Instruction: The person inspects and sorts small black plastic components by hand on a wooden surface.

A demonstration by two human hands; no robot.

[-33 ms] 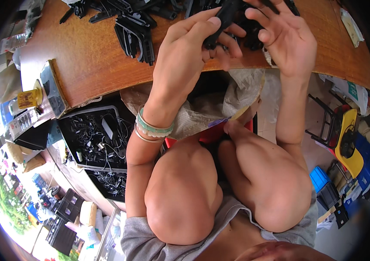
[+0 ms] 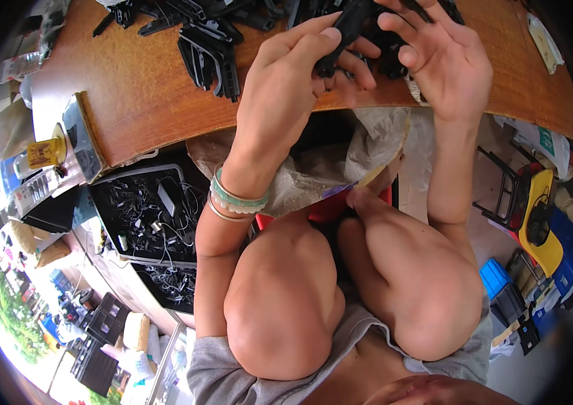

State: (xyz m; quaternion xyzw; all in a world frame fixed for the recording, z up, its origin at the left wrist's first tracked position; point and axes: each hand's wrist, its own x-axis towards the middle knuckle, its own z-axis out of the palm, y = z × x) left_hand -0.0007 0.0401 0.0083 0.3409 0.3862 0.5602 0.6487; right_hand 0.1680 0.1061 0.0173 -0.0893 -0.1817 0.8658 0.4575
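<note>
Above the table's near edge, my left hand (image 2: 286, 74) grips a long black plastic part (image 2: 347, 37) between thumb and fingers. The part is tilted, its lower end pointing toward me. To its right is my right hand (image 2: 445, 67), palm turned inward and fingers curled. A thin dark piece (image 2: 418, 9) shows between those fingers, cut off by the upper edge, so its kind is unclear. Beyond both hands lies a heap of black plastic parts (image 2: 209, 57) on the brown wooden table (image 2: 138, 88).
A pale woven sack (image 2: 293, 179) hangs open below the table edge, above my knees. Black trays of small dark parts and cables (image 2: 141, 209) stand at the left. A yellow and black folding stool (image 2: 539, 209) and a blue box (image 2: 495, 273) are at the right.
</note>
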